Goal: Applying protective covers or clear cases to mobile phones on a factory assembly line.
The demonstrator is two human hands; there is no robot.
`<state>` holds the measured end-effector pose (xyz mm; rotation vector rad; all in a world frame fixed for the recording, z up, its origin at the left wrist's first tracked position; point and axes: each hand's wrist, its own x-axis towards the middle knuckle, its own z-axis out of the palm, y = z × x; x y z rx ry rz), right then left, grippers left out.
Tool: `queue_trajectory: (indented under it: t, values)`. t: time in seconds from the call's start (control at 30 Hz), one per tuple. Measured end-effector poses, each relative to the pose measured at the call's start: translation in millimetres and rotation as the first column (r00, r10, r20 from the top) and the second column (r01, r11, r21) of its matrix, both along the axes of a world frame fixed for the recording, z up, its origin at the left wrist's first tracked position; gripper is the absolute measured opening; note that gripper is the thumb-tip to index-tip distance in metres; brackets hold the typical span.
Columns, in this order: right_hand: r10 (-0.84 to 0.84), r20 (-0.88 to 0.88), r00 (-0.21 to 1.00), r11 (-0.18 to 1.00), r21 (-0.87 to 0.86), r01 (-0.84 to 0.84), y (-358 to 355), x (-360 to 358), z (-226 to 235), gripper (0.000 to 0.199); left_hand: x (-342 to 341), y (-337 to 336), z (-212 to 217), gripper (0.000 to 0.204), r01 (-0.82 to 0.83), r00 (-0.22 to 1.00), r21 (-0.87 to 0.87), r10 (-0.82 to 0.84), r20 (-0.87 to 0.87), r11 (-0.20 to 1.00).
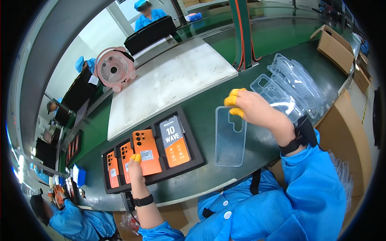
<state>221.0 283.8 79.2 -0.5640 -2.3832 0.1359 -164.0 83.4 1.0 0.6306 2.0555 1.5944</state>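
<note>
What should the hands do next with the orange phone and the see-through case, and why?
Probably lift the orange phone out of the black tray and bring it toward the clear case. The left hand already grips the phone, tilted up from its slot, and the right hand pinches the empty case's top edge on the belt.

On the black tray (197,158) in front of you, the rightmost phone (174,141) lies face up, its screen covered by a film that is grey above and orange below with white print. The orange phone (145,152) beside it carries a small white rectangular label (146,155) on its back, and the two orange phones further left each bear a similar white sticker (113,172). At your far right, an open brown cardboard box (335,47) stands at the edge of the green worktop (241,176). Dark monitors (149,34), seen from behind, line the far side.
</note>
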Motion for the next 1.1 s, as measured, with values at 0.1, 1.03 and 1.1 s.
queue_trajectory:
  t: [0.1,1.03,1.1]
  values:
    - [0.252,0.154,0.955,0.966,-0.108,-0.237,6.0,-8.2,43.1,0.019,0.8,-5.5,3.5,0.029,-0.045,0.993,0.283,0.013,0.113,0.958]
    - [0.322,0.045,0.946,0.940,-0.138,-0.313,-35.4,35.1,-26.1,0.028,201.8,45.6,25.4,0.099,0.521,0.161,-0.560,-0.718,-0.677,0.644]
    - [0.320,0.360,0.876,0.939,-0.242,-0.243,-38.2,44.6,-37.3,0.036,205.3,46.1,24.7,0.097,0.503,0.175,-0.606,-0.759,-0.627,0.616]
